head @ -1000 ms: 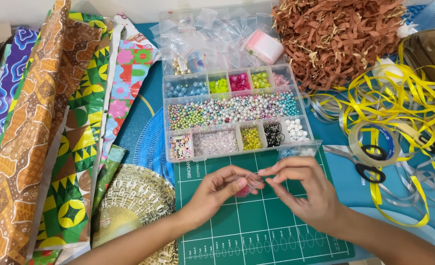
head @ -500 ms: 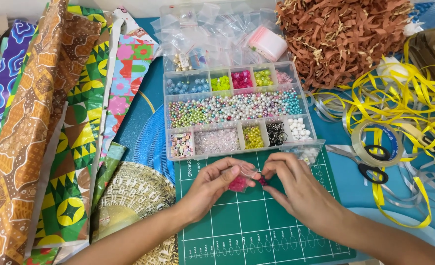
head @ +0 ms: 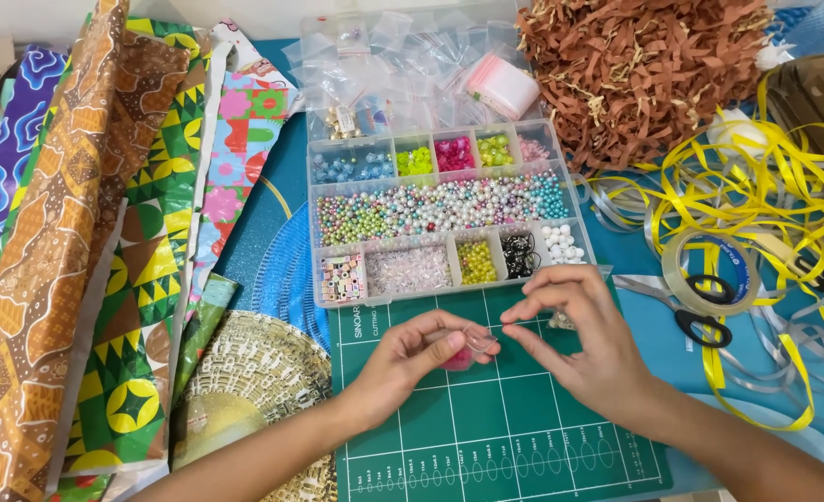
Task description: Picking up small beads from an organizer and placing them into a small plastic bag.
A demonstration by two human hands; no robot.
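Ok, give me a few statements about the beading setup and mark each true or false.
1. Both hands, the left hand and the right hand, are over the green cutting mat. True.
2. The bead organiser box lies closed. False: it is open, beads showing.
3. Black-handled scissors lie right of the mat. True.
4. The shredded paper is blue. False: it is brown.
5. Patterned wrapping papers lie at the left. True.

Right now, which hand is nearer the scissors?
Right. The right hand is over the green cutting mat's right part, just left of the black-handled scissors. The left hand is farther left, mid-mat.
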